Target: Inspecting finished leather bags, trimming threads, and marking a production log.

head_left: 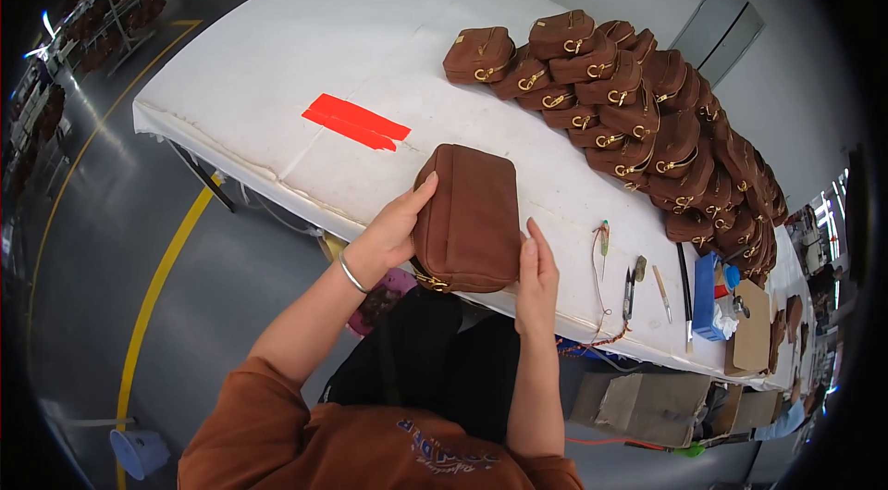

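A brown zippered pouch (476, 212) is held up at the table's front edge, its broad panel facing me. My left hand (393, 229) grips its left side, thumb on the front and the other fingers hidden behind. My right hand (537, 282) is pressed against the pouch's lower right side, with its fingers pointing upward. Brass zipper pulls (432, 282) hang at the pouch's lower left corner. To the right, a large heap of similar brown pouches (638, 111) is stacked on the white table (268, 46).
Red tape strips (356, 123) mark the tabletop. A green-handled awl (605, 238), dark snips (629, 294), a thin stick-like tool (662, 294) and a long brush (685, 296) lie right of my hands. Beyond them are a blue bin (708, 296) and a cardboard box (749, 333).
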A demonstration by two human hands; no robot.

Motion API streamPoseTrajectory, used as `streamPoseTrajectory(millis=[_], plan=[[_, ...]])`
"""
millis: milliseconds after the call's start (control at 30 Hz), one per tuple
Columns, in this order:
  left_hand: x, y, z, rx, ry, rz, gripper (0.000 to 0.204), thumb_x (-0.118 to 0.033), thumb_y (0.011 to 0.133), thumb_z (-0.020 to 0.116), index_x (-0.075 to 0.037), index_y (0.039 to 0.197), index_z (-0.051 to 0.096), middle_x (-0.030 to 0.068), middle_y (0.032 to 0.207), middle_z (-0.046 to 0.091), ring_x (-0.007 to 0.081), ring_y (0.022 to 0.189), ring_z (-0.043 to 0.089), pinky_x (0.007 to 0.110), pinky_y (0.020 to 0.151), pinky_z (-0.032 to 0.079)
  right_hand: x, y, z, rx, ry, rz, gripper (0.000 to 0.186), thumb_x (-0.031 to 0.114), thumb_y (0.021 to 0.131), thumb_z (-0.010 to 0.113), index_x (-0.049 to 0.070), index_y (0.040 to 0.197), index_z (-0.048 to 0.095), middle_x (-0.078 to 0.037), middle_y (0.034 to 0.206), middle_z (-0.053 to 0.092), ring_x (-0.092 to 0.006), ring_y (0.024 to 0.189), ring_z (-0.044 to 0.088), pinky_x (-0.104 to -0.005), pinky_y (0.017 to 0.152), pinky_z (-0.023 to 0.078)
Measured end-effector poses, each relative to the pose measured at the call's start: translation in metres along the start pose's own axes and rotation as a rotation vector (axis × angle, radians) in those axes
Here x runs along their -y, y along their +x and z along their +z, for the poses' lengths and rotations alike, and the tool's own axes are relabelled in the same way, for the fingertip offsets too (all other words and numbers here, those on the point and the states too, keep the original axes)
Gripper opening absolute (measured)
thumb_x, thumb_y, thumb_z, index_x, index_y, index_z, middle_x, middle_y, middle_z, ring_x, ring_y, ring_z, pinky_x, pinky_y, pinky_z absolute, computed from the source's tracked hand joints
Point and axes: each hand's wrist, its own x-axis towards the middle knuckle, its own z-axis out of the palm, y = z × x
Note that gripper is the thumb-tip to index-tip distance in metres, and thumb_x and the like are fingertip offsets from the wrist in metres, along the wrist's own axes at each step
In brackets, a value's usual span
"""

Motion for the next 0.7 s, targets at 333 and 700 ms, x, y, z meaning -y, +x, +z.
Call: streamPoseTrajectory(millis=[333, 700], plan=[[-0.003, -0.035, 0.004, -0.025, 0.127, -0.032, 0.055, -0.035, 0.100, 0.053, 0.008, 0.134, 0.044, 0.0146, 0.133, 0.055, 0.0198, 0.121, 0.054, 0.035, 0.101, 0.046, -0.009, -0.012, 0.017, -0.128, -0.209, -0.170, 0.051, 0.031, 0.106, 0.033, -0.009, 0.133, 0.049, -0.021, 0.133, 0.055, -0.0263, 0.127, 0.049, -0.0351, 0.108, 0.034], [0.023, -0.053, 0.017, 0.028, -0.027, 0.004, 0.038, -0.021, 0.099, 0.056, 0.003, 0.129, 0.052, 0.0114, 0.127, 0.060, 0.0202, 0.117, 0.058, 0.035, 0.099, 0.048, -0.004, -0.001, 0.012, -0.089, -0.086, -0.153, 0.043, 0.022, 0.102, 0.047, -0.009, 0.132, 0.051, -0.021, 0.127, 0.058, -0.0249, 0.118, 0.055, -0.0336, 0.102, 0.041]])
